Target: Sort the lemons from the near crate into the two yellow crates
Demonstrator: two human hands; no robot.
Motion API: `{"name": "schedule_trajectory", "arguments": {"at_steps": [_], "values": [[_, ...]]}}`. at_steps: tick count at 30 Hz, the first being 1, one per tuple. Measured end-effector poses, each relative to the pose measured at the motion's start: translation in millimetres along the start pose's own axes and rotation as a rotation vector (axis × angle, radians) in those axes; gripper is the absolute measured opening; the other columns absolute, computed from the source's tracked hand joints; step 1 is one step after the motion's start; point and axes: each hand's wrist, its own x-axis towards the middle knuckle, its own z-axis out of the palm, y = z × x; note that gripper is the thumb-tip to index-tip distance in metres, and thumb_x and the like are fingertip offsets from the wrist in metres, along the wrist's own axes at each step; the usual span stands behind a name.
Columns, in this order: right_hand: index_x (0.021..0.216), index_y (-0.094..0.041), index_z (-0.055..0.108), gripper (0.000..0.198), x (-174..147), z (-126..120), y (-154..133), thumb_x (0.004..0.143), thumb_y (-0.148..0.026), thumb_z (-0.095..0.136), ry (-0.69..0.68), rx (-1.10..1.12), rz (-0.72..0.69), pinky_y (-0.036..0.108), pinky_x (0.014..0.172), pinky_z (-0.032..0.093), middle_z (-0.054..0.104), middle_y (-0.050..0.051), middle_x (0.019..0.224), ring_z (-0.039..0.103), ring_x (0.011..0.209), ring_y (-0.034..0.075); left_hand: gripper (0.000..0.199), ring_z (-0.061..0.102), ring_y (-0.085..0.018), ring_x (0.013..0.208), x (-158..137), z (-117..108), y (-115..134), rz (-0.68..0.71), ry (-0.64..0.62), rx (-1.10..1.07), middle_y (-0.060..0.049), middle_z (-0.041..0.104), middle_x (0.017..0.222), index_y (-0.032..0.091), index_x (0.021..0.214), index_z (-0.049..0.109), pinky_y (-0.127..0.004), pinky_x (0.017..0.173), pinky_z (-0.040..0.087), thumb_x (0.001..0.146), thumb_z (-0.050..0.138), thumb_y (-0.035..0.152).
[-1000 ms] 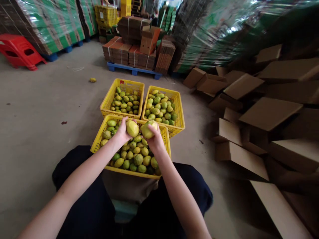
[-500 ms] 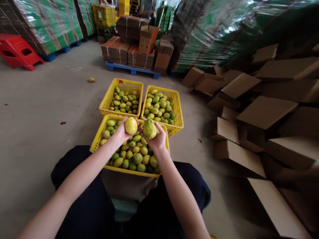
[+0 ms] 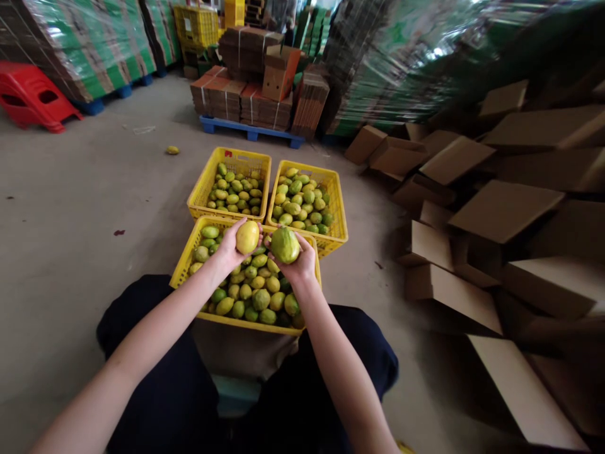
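Observation:
My left hand (image 3: 230, 247) is closed around a yellow lemon (image 3: 247, 238), and my right hand (image 3: 302, 261) cups a greener lemon (image 3: 285, 245). Both are held side by side above the near yellow crate (image 3: 246, 324), which contains many green and yellow lemons (image 3: 260, 299). Two more yellow crates stand just behind it. The left one (image 3: 198, 192) holds mostly yellow-green lemons, and the right one (image 3: 336, 205) holds a similar mix. My fingertips are partly hidden behind the fruit.
Opened cardboard boxes (image 3: 508, 211) lie heaped on the right. Flattened cartons (image 3: 267, 110) sit on a blue pallet (image 3: 253, 133) beyond the crates. A red stool (image 3: 35, 98) stands at the far left, and a single lemon (image 3: 172, 150) lies on the floor.
The green lemon has turned in my right hand and shows a different side. The yellow lemon has tilted slightly in my left hand. The crates stay in place.

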Motion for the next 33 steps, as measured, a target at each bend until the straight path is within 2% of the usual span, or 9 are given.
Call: {"name": "schedule_trajectory", "arguments": {"at_steps": [4, 8, 15, 19, 21, 25, 27, 30, 33], "values": [[0.089, -0.019, 0.067, 0.029, -3, 3, 0, 0.070, -0.039, 0.057, -0.051, -0.041, -0.049, 0.034, 0.053, 0.054, 0.072, 0.004, 0.074, 0.069, 0.067, 0.024, 0.024, 0.064, -0.014, 0.054, -3, 1, 1, 0.020, -0.076, 0.016, -0.003, 0.069, 0.070, 0.015, 0.090, 0.069, -0.027, 0.056, 0.058, 0.094, 0.051, 0.029], [0.078, -0.020, 0.067, 0.028, -7, 7, 2, 0.065, -0.043, 0.059, -0.108, -0.147, -0.131, 0.044, 0.066, 0.059, 0.069, 0.006, 0.068, 0.070, 0.074, 0.029, 0.026, 0.063, -0.014, 0.053, -6, 1, 2, 0.090, -0.168, 0.094, -0.004, 0.068, 0.066, 0.014, 0.078, 0.070, -0.026, 0.053, 0.054, 0.090, 0.051, 0.028], [0.070, -0.020, 0.072, 0.027, -15, 9, 5, 0.063, -0.044, 0.061, -0.122, -0.331, -0.304, 0.041, 0.064, 0.057, 0.071, 0.006, 0.069, 0.065, 0.063, 0.024, 0.026, 0.066, -0.020, 0.065, -15, -8, -2, 0.472, -0.381, 0.463, -0.006, 0.068, 0.062, 0.016, 0.058, 0.070, -0.029, 0.063, 0.052, 0.075, 0.063, 0.035], [0.070, -0.020, 0.074, 0.028, -19, 11, 8, 0.064, -0.043, 0.059, -0.099, -0.353, -0.371, 0.040, 0.075, 0.057, 0.073, 0.006, 0.074, 0.067, 0.074, 0.025, 0.023, 0.064, -0.017, 0.067, -16, -8, -6, 0.597, -0.366, 0.503, -0.003, 0.068, 0.067, 0.018, 0.058, 0.069, -0.028, 0.068, 0.052, 0.070, 0.070, 0.037], [0.074, -0.020, 0.075, 0.028, -18, 12, 11, 0.067, -0.042, 0.060, -0.087, -0.302, -0.342, 0.039, 0.077, 0.058, 0.074, 0.006, 0.079, 0.068, 0.077, 0.024, 0.025, 0.061, -0.013, 0.062, -11, -8, -9, 0.547, -0.289, 0.386, -0.001, 0.066, 0.068, 0.018, 0.057, 0.065, -0.025, 0.067, 0.052, 0.071, 0.073, 0.037], [0.082, -0.022, 0.071, 0.019, -8, 10, 18, 0.072, -0.038, 0.067, 0.074, -0.107, -0.247, 0.036, 0.075, 0.060, 0.073, 0.000, 0.082, 0.068, 0.073, 0.020, 0.033, 0.065, -0.016, 0.061, 8, -11, -14, 0.181, -0.055, 0.084, -0.001, 0.062, 0.061, 0.020, 0.065, 0.060, -0.027, 0.060, 0.055, 0.088, 0.059, 0.043], [0.084, -0.023, 0.068, 0.021, -2, 6, 19, 0.074, -0.041, 0.071, 0.121, -0.018, -0.169, 0.038, 0.073, 0.061, 0.073, 0.000, 0.079, 0.069, 0.070, 0.020, 0.032, 0.068, -0.018, 0.064, 15, -15, -14, 0.057, 0.042, -0.013, -0.002, 0.063, 0.062, 0.021, 0.073, 0.060, -0.029, 0.059, 0.057, 0.094, 0.049, 0.042], [0.085, -0.021, 0.066, 0.035, 3, 1, 16, 0.075, -0.054, 0.073, 0.103, 0.049, -0.034, 0.041, 0.068, 0.062, 0.075, 0.004, 0.079, 0.070, 0.069, 0.023, 0.031, 0.069, -0.019, 0.067, 19, -17, -12, 0.029, 0.072, -0.136, -0.005, 0.068, 0.070, 0.020, 0.086, 0.063, -0.029, 0.058, 0.058, 0.096, 0.042, 0.041], [0.083, -0.022, 0.066, 0.027, 2, 1, 12, 0.073, -0.045, 0.076, 0.114, 0.072, -0.045, 0.038, 0.067, 0.062, 0.074, 0.001, 0.075, 0.070, 0.069, 0.021, 0.023, 0.066, -0.016, 0.063, 13, -12, -6, 0.079, 0.069, -0.211, -0.003, 0.067, 0.073, 0.018, 0.095, 0.063, -0.026, 0.058, 0.059, 0.091, 0.055, 0.040]]}}
